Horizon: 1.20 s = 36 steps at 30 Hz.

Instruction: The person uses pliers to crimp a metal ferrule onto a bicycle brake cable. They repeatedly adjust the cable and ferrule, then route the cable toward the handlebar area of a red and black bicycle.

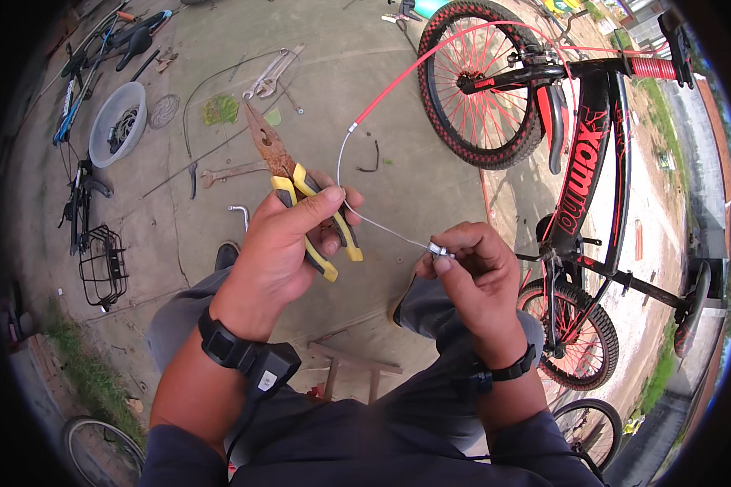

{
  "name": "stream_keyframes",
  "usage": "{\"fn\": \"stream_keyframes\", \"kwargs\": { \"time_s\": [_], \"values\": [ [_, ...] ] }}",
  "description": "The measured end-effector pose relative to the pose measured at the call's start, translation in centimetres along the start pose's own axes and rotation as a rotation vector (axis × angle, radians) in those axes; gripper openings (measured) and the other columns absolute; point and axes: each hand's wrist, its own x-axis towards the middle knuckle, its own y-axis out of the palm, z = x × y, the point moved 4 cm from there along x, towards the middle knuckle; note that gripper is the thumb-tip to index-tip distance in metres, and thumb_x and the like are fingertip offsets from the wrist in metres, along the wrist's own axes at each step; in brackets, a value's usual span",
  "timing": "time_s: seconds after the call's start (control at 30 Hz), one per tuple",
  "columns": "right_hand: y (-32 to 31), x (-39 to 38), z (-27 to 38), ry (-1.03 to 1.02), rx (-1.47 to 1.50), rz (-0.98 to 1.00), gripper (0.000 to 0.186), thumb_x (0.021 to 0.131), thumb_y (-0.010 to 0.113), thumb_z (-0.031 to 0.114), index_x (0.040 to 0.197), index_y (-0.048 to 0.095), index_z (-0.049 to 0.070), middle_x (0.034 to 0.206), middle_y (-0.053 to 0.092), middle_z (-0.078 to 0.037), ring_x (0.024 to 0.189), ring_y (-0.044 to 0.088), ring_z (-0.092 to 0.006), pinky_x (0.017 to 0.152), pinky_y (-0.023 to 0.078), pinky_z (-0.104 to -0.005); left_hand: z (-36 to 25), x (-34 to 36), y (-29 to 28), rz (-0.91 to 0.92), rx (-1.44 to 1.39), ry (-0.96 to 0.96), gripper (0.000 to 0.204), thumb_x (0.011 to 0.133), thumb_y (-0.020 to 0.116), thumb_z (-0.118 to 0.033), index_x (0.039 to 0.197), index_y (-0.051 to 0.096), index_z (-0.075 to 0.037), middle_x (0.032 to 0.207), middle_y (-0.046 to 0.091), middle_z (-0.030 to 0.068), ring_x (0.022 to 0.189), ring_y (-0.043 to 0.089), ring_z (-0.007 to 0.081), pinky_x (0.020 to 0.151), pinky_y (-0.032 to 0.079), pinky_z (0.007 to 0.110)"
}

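My left hand point(288, 231) is closed round a pair of long-nose pliers point(283, 168) with rusty jaws and yellow-and-black handles. The jaws point up and away, and nothing shows between them. A bare steel brake cable point(339, 166) runs out of red housing point(386, 93) and passes by the fingertips of that hand. Whether those fingers also touch the cable, I cannot tell. At the cable's end, my right hand point(479, 276) pinches a small silver metal fitting point(439, 250) between thumb and forefinger. The red housing arcs up to the bicycle on the right.
A black-and-red bicycle point(593, 154) lies at the right. On the concrete are wrenches point(272, 77), a hex key point(240, 215) and a plastic tub point(138, 122) of parts. A black wire basket point(104, 266) lies to the left. A wooden stool point(353, 361) shows between my legs.
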Motion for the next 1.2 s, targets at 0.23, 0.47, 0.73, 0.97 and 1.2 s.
{"fn": "stream_keyframes", "kwargs": {
  "time_s": [0.23, 0.47, 0.73, 0.97, 1.2],
  "values": [
    [-0.1, -0.3, -0.1, -0.002, 0.009, -0.01, 0.021, 0.094, 0.068, -0.009, 0.114, 0.065, -0.003, 0.1, 0.07, -0.009, 0.09, 0.07, -0.014, 0.081, 0.057, -0.0292, 1.2, -0.1, 0.6, 0.006, -0.037, -0.098, 0.025, 0.097, 0.075, -0.012, 0.118, 0.061, -0.01, 0.11, 0.075, 0.0109, 0.096, 0.072, 0.0183, 0.067, 0.051, 0.027],
    [-0.4, -0.3, -0.4, -0.024, -0.274, 0.089, 0.018, 0.094, 0.068, -0.009, 0.111, 0.066, -0.002, 0.1, 0.07, -0.008, 0.091, 0.072, -0.0146, 0.082, 0.057, -0.0281, 3.2, -0.9, 2.2, 0.141, -0.01, -0.19, 0.032, 0.095, 0.077, -0.011, 0.123, 0.062, -0.009, 0.113, 0.075, 0.0102, 0.1, 0.073, 0.019, 0.07, 0.051, 0.026],
    [-0.4, -0.4, -0.5, -0.003, -0.243, 0.094, 0.02, 0.094, 0.071, -0.007, 0.113, 0.065, -0.002, 0.1, 0.074, -0.008, 0.091, 0.071, -0.0126, 0.083, 0.056, -0.0273, 3.7, -1.0, 2.7, 0.157, 0.028, -0.147, 0.029, 0.09, 0.08, -0.01, 0.114, 0.063, -0.011, 0.11, 0.072, 0.0074, 0.096, 0.073, 0.0185, 0.066, 0.051, 0.026],
    [-0.2, -0.3, -0.5, 0.013, -0.206, 0.093, 0.022, 0.094, 0.072, -0.006, 0.114, 0.063, -0.002, 0.101, 0.074, -0.008, 0.092, 0.071, -0.0118, 0.083, 0.055, -0.0264, 3.7, -1.1, 3.2, 0.175, 0.076, -0.09, 0.031, 0.092, 0.078, -0.004, 0.117, 0.061, -0.005, 0.105, 0.075, 0.0086, 0.089, 0.067, 0.0123, 0.072, 0.051, 0.026],
    [-0.2, -0.2, -0.8, 0.009, -0.149, 0.108, 0.021, 0.094, 0.072, -0.006, 0.112, 0.064, -0.001, 0.1, 0.073, -0.007, 0.091, 0.071, -0.0114, 0.082, 0.055, -0.0262, 3.5, -1.2, 3.3, 0.176, 0.09, -0.071, 0.031, 0.091, 0.079, -0.003, 0.117, 0.061, -0.004, 0.104, 0.074, 0.0081, 0.09, 0.068, 0.0132, 0.075, 0.053, 0.027]
  ]
}}
